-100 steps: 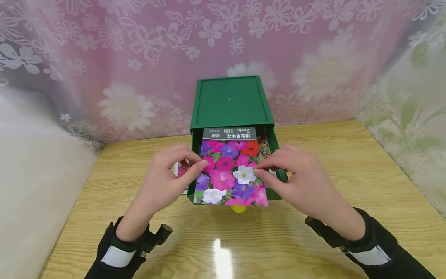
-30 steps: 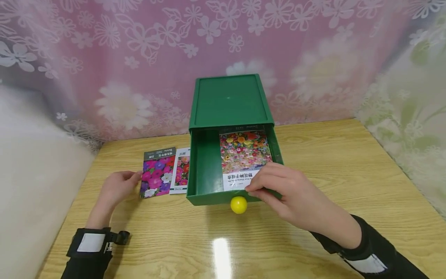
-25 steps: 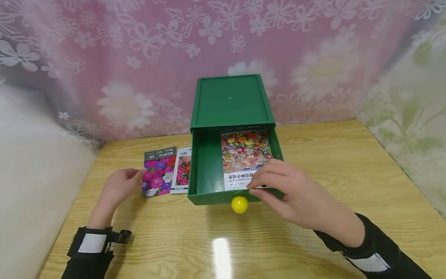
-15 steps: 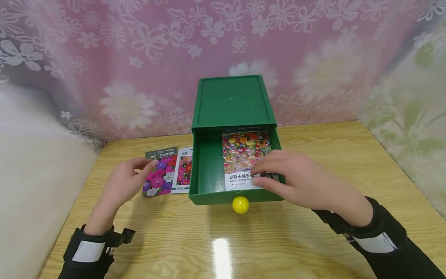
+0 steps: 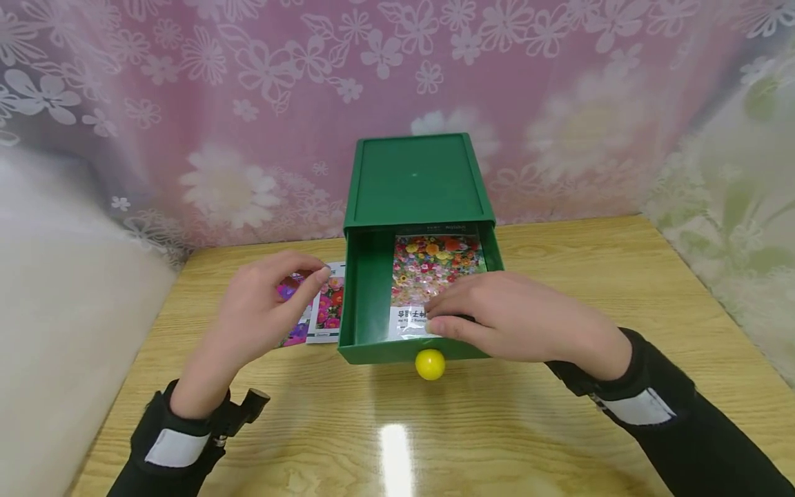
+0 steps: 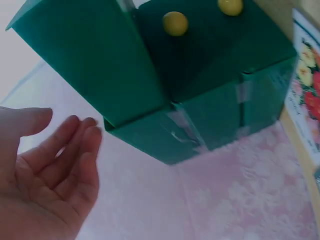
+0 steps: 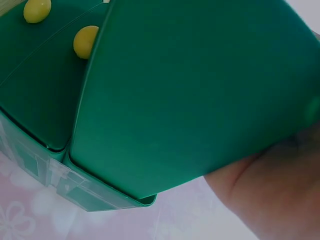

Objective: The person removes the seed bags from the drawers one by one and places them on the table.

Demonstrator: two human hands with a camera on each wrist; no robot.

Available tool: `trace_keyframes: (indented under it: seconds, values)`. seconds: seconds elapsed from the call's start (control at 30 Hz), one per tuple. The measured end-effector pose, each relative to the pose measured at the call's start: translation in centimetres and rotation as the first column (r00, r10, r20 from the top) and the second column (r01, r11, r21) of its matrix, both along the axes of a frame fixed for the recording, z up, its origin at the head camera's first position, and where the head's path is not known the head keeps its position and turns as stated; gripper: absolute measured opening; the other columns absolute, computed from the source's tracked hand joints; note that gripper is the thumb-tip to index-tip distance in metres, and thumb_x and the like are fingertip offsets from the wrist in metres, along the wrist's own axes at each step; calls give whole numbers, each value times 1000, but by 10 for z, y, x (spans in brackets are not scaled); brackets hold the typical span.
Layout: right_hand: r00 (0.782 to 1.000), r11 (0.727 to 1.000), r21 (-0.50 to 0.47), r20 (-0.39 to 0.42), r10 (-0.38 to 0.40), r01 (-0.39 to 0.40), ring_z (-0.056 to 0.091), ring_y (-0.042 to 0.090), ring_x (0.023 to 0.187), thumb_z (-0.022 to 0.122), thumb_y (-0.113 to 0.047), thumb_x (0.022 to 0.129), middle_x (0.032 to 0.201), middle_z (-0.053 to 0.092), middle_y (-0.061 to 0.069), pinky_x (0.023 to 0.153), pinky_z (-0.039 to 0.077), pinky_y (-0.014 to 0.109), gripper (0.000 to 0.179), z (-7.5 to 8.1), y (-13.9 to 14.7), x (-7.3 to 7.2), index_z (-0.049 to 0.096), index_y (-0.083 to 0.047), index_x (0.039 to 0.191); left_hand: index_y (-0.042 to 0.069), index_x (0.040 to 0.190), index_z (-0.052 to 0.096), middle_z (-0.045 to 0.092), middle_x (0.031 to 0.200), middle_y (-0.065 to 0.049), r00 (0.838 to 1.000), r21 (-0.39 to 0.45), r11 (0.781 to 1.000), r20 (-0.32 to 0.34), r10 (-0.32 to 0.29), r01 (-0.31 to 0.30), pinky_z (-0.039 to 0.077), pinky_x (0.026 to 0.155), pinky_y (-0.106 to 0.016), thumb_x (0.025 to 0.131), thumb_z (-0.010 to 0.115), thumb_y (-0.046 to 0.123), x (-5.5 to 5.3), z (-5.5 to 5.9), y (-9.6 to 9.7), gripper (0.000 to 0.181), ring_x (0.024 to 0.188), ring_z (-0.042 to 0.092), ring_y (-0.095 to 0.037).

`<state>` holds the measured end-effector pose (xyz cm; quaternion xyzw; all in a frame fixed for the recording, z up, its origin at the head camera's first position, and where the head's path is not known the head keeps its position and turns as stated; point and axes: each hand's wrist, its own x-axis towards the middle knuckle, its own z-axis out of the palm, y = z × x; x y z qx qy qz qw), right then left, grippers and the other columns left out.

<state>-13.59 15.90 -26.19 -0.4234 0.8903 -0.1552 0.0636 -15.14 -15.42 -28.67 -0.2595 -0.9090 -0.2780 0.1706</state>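
Note:
The top drawer of a green drawer unit is pulled out. Inside lies a seed packet printed with many small flowers, its lower right covered by my right hand. The right fingertips rest on the packet's lower part, thumb apart from the fingers. My left hand, holding nothing, hovers left of the drawer with fingers loosely bent. Beneath it on the table are a purple petunia seed packet, mostly hidden, and a white-edged packet with red and pink flowers. In the right wrist view the drawer front hides the right fingers.
The unit's top stands against a pink flowered curtain. A yellow knob juts from the drawer front; a lower yellow knob shows in the left wrist view. Wooden table extends to both sides.
The petunia packet went from the drawer to the table on the left. My left hand has since lifted off it and moved right. The packet in the drawer has slid slightly left under my right hand.

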Motion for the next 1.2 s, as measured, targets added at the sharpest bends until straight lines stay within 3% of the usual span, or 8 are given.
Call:
trace_keyframes:
  seconds: [0.17, 0.37, 0.53, 0.67, 0.73, 0.83, 0.93, 1.2]
  values:
    - [1000, 1000, -18, 15, 15, -14, 51, 6, 112, 31, -53, 96, 116, 59, -16, 94, 39, 33, 44, 1, 0, -4, 65, -30, 112, 19, 96, 67, 61, 93, 12, 982, 11, 990, -123, -140, 143, 42, 62, -28, 93, 52, 36, -4, 12, 19, 23, 76, 50, -3]
    - [988, 996, -90, -149, -33, 20, 52, 1, 80, 49, -35, 95, 88, 59, -17, 75, 44, 26, 22, 4, -2, -11, 68, -23, 97, 20, 95, 66, 60, 91, 11, 959, -137, 957, -86, -269, 256, 42, 66, -24, 94, 52, 35, -11, 19, 40, 21, 80, 52, -5]
    - [913, 991, 14, -392, -117, 133, 40, 13, 64, 60, -20, 88, 70, 54, -7, 62, 35, 28, 10, 5, -3, -14, 66, -14, 82, 22, 93, 68, 60, 88, 12, 959, -305, 917, -36, -281, 257, 42, 73, -27, 92, 53, 35, -18, 21, 53, 19, 79, 52, -7]
    - [834, 965, 172, -546, -73, 197, 34, 18, 58, 63, -16, 86, 61, 53, -1, 60, 27, 31, 12, 2, -5, -15, 63, -10, 75, 24, 96, 69, 63, 88, 12, 968, -424, 878, -19, -252, 220, 37, 84, -34, 91, 53, 39, -22, 19, 60, 22, 81, 51, -8]
    - [815, 949, 223, -577, -57, 225, 33, 19, 57, 62, -18, 86, 57, 50, -1, 59, 27, 30, 14, 0, -6, -15, 63, -10, 75, 26, 100, 69, 64, 90, 12, 972, -484, 852, -6, -233, 201, 35, 86, -37, 91, 52, 43, -23, 19, 62, 26, 82, 51, -9]
    - [823, 934, 240, -561, -88, 263, 35, 19, 58, 60, -24, 87, 54, 45, -3, 58, 28, 31, 17, -3, -8, -15, 65, -12, 77, 28, 107, 68, 65, 96, 10, 978, -552, 813, 29, -204, 186, 34, 88, -40, 90, 51, 48, -24, 19, 64, 31, 86, 51, -11]
    - [840, 936, 209, -524, -139, 285, 36, 19, 60, 60, -29, 88, 52, 41, -5, 57, 27, 31, 18, -6, -9, -15, 67, -14, 81, 28, 111, 67, 65, 100, 9, 980, -567, 801, 66, -186, 190, 34, 89, -40, 90, 50, 49, -24, 20, 66, 34, 91, 52, -13]
    - [847, 970, 80, -508, -157, 228, 34, 18, 59, 62, -27, 86, 58, 50, -5, 58, 25, 32, 14, -11, -5, -19, 66, -15, 80, 29, 105, 68, 63, 94, 12, 981, -506, 840, 105, -165, 195, 33, 90, -40, 91, 52, 45, -24, 20, 65, 27, 88, 50, -10]
